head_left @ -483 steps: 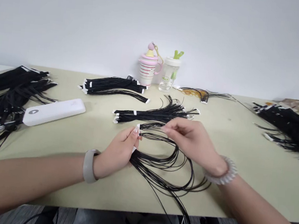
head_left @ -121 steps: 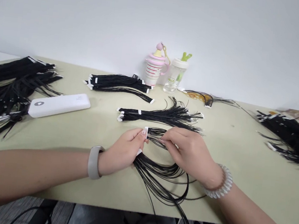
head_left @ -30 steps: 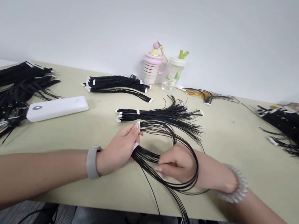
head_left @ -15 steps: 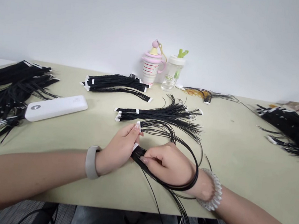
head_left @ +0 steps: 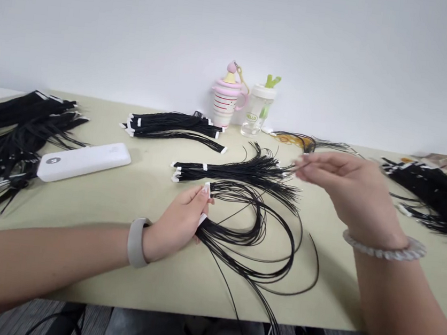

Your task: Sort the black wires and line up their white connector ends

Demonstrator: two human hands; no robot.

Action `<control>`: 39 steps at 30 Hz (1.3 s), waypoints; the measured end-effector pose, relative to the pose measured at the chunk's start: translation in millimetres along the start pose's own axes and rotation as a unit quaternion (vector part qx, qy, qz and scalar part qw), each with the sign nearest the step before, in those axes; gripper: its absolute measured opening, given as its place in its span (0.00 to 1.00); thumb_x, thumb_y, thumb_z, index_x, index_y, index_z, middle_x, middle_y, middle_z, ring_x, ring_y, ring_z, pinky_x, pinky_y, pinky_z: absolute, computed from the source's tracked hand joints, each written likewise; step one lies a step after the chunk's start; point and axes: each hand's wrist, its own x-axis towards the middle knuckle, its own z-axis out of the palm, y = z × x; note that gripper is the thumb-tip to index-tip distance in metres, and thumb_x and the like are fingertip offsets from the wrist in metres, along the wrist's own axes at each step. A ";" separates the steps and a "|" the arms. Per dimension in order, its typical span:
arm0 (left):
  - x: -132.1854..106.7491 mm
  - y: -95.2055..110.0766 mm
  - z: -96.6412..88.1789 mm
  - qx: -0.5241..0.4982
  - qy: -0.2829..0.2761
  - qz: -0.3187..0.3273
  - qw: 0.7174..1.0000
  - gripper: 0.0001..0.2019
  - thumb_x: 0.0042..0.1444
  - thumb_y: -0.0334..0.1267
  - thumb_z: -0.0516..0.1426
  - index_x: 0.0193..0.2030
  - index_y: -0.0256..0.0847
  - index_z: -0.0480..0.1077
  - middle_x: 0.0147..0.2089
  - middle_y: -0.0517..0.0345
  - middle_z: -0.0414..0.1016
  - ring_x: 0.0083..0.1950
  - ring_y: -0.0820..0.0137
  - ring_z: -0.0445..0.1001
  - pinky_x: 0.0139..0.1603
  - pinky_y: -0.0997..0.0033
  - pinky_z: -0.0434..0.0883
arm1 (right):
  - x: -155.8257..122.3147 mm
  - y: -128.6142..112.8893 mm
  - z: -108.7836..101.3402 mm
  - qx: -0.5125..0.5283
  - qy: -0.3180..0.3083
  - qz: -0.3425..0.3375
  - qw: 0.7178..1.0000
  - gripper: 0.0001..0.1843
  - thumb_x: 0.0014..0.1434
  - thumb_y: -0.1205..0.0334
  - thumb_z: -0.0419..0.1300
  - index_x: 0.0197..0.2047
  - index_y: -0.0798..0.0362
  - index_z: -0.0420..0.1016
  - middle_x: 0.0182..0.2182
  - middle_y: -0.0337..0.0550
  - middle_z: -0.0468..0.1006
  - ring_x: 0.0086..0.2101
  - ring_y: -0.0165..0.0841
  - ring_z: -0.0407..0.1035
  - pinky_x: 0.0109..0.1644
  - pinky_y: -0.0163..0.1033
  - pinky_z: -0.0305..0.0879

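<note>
My left hand is closed on a looped black wire harness, its thumb near one white connector. A second white connector shows at the fingers' lower side. The wires curve out to the right in loops, and some hang over the table's front edge. To the right, my right hand is raised with thumb and fingers pinched together on a thin dark wire, partly blurred. Below its fingertips and to the left lies a bundle of black wires with white connectors at its left end.
Behind are more black harnesses, a pink-lidded cup and a clear bottle. A white power bank lies left, beside a heap of black wires. Another wire pile lies at the right.
My right hand has left the harness loop beside my left hand and moved up and right, now over the right end of the wire bundle. My left hand has stayed in place.
</note>
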 end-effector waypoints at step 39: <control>-3.5 3.7 -1.6 0.032 -0.075 0.039 0.996 0.20 0.59 0.52 0.43 0.23 0.40 0.56 0.18 0.65 0.56 0.19 0.77 0.56 0.20 0.75 0.58 | -34.3 0.5 51.8 -0.201 -0.226 -0.254 0.919 0.13 0.59 0.66 0.52 0.46 0.52 0.72 0.29 0.41 0.68 0.32 0.28 0.63 0.36 0.34 0.62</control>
